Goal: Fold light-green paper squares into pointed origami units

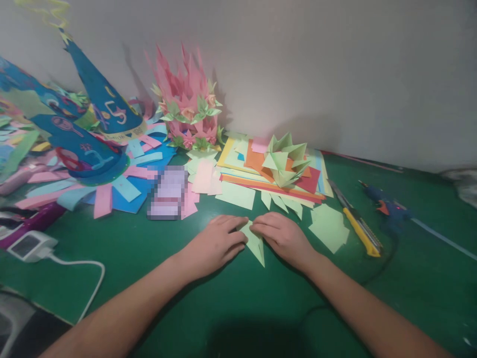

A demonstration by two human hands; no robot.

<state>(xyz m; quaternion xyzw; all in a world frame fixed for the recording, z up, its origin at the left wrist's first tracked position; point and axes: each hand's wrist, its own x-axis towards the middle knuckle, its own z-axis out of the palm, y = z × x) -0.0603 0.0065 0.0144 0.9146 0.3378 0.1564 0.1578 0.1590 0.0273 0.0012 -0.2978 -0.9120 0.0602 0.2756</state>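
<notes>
A small piece of pale green paper [255, 246], folded to a point, lies on the green table between my hands. My left hand [221, 241] presses on its left edge, fingers bent and closed on it. From the other side, my right hand [283, 238] holds the upper right edge with its fingers together. The fingertips hide part of the top of the paper. Just beyond are green folded pieces [285, 203] and a green origami form with pointed petals [285, 161], which rests on a stack of coloured paper [233, 146].
To the right lie green paper squares [330, 228], a yellow utility knife [359, 228] and a blue glue gun [387, 204]. Leftward are a blurred-out phone [167, 194], blue paper cones [100, 94] and a white charger [32, 246] with its cable. A pink paper ornament [190, 104] stands by the wall.
</notes>
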